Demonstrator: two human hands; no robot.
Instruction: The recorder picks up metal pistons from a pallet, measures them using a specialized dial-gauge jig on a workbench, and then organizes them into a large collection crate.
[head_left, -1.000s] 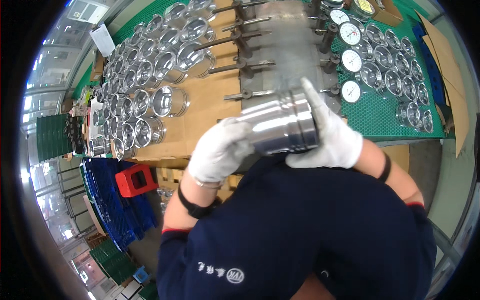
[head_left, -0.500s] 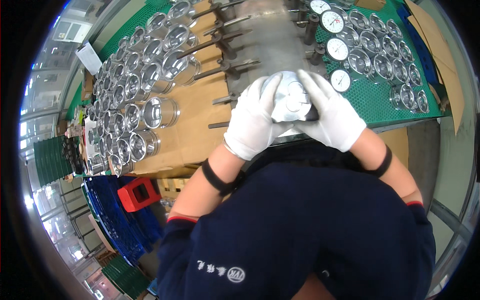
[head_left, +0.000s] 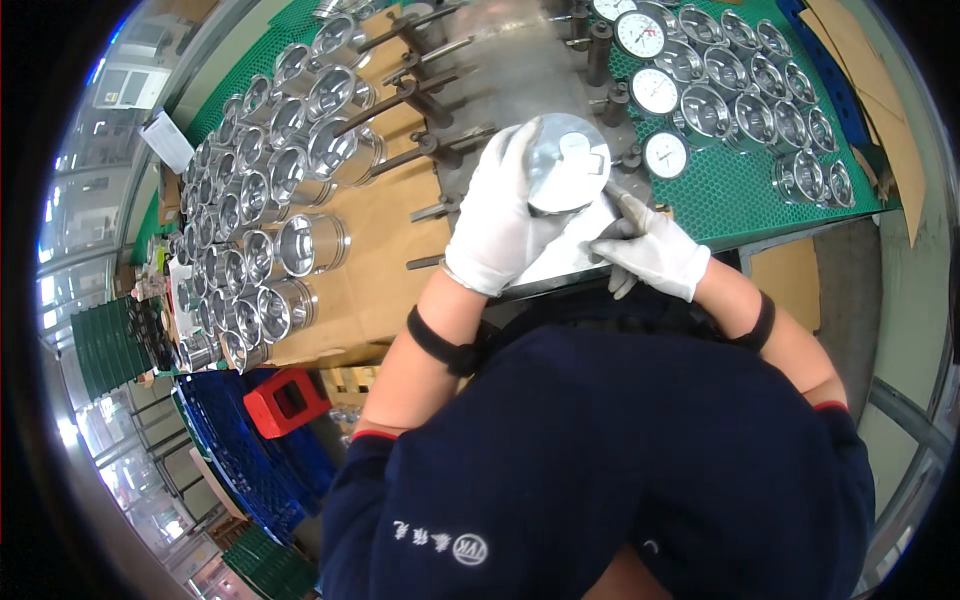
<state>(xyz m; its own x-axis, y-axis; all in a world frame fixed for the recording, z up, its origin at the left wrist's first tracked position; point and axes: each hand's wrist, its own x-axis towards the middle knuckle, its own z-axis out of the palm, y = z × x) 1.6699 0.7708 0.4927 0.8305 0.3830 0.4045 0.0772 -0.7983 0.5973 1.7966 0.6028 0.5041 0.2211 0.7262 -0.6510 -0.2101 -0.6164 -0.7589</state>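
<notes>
Left hand (head_left: 500, 220), white glove: gripping the metal cylinder (head_left: 567, 168), fingers wrapped on its left side. Right hand (head_left: 650, 255), gloved too, dark smudges at the fingertips: fingers part-curled at the cylinder's lower right. Can't tell if it touches the cylinder or pinches anything.

Cylinder sits at the near end of the steel fixture (head_left: 520, 75), flat round face tipped up toward the camera, bright pale surface (head_left: 565, 250) just below it. Can't tell if the base is resting or held up.

Risks: only 1 hand clearly has hold, so a smooth wall against glove fabric could slip; near the bench's front edge, a drop could reach the floor. Swung right, it could bump the nearest dial gauge (head_left: 665, 156) or its stem; swung left, the rod on the nearest post (head_left: 430, 150). Right fingers could get pinched under the rim if the cylinder drops or tilts. Smudged fingertips could mark the shiny face.

Left, on cardboard (head_left: 385, 250): rows of similar cylinders, nearest 1 (head_left: 312, 245) well apart from the left hand. Right, past the 4 dials, on green mat (head_left: 715, 200): another cluster (head_left: 798, 178).
</notes>
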